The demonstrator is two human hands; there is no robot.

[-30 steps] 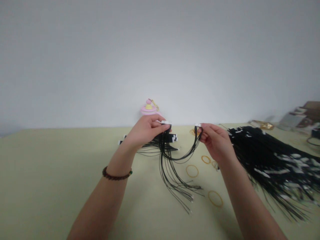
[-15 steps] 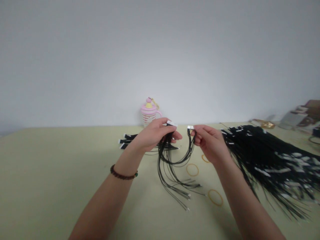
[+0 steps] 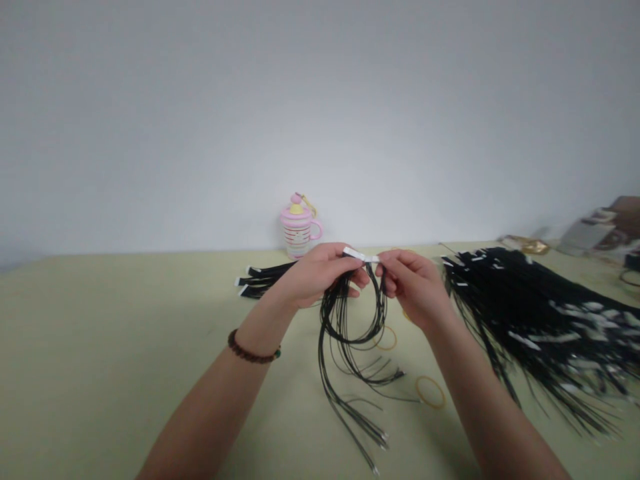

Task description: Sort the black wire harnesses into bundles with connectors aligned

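Nearest, the loose ends of the held wires (image 3: pixel 327 373) fan toward the person and rightward above the table (image 3: pixel 225 413), with a yellow band (image 3: pixel 443 399) on the table to their right and a bracelet (image 3: pixel 253 357) round the left wrist. Higher up, the wires lie between the two hands and below them: one length bends in a U from one hand to the other, its long axis upright, while the rest hang down. The left hand (image 3: pixel 327 270) is partly closed, thumb and fingers pinching a white connector (image 3: pixel 354 254) that points right and tilts slightly down. The right hand (image 3: pixel 413 280) is closed in a fingertip pinch on a smaller connector (image 3: pixel 375 259), end to end with the first; whether they touch is unclear. Beyond the left forearm lie more bundles (image 3: pixel 260 282); a large black pile (image 3: pixel 535 307) spreads at right. A pink mug (image 3: pixel 297 233) stands by the wall (image 3: pixel 320 120).
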